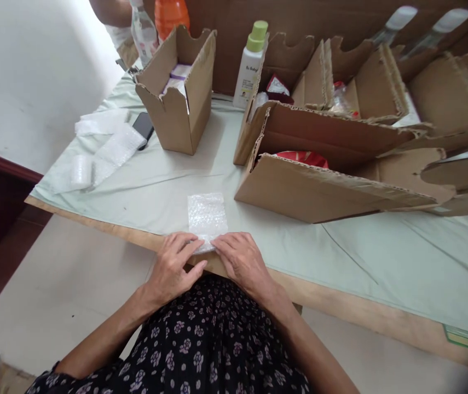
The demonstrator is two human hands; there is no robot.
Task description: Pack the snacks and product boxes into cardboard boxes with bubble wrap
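A small piece of bubble wrap (208,213) lies flat at the table's front edge, its near end folded or rolled over. At the left of that near end, my left hand (176,261) presses the fold with its fingertips, the thumb held a little apart. My right hand (242,260) grips the fold's right side with bent fingers. Whether anything is wrapped inside the fold is hidden.
A roll of bubble wrap (81,171) and loose strips (119,145) lie at the left beside a black phone (143,128). A cardboard box (168,123), a white bottle with a green cap (249,71) and a divided cardboard organizer (340,189) stand behind.
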